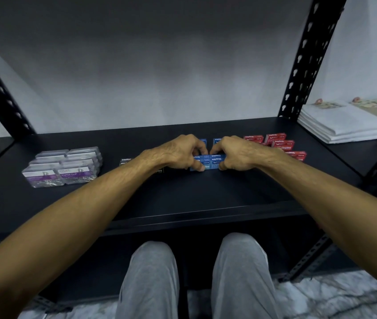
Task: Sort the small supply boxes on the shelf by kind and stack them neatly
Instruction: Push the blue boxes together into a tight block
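Both hands are down on the black shelf (183, 199), right in the middle, working the blue staple boxes (209, 161). The left hand (178, 151) has its fingers curled over the left end of the blue stack, thumb tucked against the front low edge. The right hand (236, 153) mirrors it on the right end, fingers curled over the top, thumb at the front. So the stack is pinched between the two hands from both sides, and it sits on the shelf surface. I can read "Staples" on the top boxes, some of it upside down. Two more blue boxes (217, 141) peek out just behind the knuckles.

Off to the left, clear plastic paper clip boxes (64, 166) stand in a tidy block with purple labels facing front. Between them and the left wrist, a couple of black staple boxes (126, 161) lie partly hidden under the forearm. To the right, the red staple boxes (277, 142) sit in a loose cluster, not squared up, near the right wrist.

Further right, past the shelf's upright post (307, 56), folded white cloths (342, 123) lie in a pile. Grey-trousered knees (194, 272) show below the shelf edge.
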Action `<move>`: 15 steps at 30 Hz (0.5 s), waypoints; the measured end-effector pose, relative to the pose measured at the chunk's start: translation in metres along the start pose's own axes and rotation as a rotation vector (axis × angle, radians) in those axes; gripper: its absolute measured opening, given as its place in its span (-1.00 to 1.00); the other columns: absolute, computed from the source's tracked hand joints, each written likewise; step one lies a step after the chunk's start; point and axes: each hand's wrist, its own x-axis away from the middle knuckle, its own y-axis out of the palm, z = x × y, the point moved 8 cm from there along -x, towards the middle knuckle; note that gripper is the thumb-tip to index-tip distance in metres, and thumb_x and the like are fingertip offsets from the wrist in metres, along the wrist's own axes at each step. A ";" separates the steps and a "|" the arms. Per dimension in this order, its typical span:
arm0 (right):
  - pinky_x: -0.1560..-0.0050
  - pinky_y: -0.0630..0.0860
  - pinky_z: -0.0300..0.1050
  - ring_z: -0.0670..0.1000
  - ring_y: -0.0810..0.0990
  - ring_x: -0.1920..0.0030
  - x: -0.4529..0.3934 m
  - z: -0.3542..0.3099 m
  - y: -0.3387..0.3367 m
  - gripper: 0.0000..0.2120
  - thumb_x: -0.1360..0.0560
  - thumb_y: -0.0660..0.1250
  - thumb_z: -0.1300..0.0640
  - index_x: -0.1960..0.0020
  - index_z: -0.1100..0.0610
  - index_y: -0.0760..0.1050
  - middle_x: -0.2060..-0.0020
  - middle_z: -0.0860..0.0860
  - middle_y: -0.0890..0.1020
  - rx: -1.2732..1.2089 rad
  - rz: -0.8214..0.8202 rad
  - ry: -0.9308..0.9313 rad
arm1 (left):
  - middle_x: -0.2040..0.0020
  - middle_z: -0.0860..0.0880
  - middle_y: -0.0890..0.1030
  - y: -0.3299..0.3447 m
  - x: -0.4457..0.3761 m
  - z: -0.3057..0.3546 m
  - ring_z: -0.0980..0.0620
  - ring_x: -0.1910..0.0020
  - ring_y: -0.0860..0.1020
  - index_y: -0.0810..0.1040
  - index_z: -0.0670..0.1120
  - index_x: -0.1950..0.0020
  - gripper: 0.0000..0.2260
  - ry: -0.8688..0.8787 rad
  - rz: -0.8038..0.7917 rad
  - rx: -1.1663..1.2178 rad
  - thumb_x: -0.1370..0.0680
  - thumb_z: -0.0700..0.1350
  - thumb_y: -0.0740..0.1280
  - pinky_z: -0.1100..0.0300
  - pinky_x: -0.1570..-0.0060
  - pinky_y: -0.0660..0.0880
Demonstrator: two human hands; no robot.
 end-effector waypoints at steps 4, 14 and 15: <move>0.14 0.47 -0.18 -0.08 0.55 0.11 0.000 0.001 0.000 -0.64 -0.50 0.41 0.17 -0.29 0.02 0.53 -0.01 -0.02 0.56 -0.004 0.004 0.000 | 0.11 0.04 0.68 0.000 0.001 0.001 0.10 0.28 0.62 0.62 0.00 -0.09 -0.76 0.004 0.004 0.020 -0.45 -0.07 0.52 0.23 0.21 0.53; 0.05 0.51 -0.13 -0.07 0.56 0.07 -0.001 0.001 0.001 -0.58 -0.48 0.44 0.13 -0.32 0.03 0.50 -0.02 -0.03 0.56 -0.006 -0.013 0.001 | 0.09 0.05 0.67 -0.001 0.002 0.003 0.00 0.25 0.65 0.61 -0.01 -0.11 -0.73 0.005 -0.009 0.016 -0.45 -0.04 0.52 0.20 0.18 0.57; 0.07 0.48 -0.14 -0.07 0.55 0.08 -0.001 0.001 0.000 -0.57 -0.47 0.45 0.12 -0.32 0.03 0.50 -0.01 -0.05 0.55 -0.007 -0.013 0.002 | 0.09 0.05 0.66 -0.001 0.002 0.003 0.01 0.25 0.65 0.61 0.00 -0.13 -0.71 0.004 -0.015 0.015 -0.44 -0.02 0.52 0.19 0.18 0.57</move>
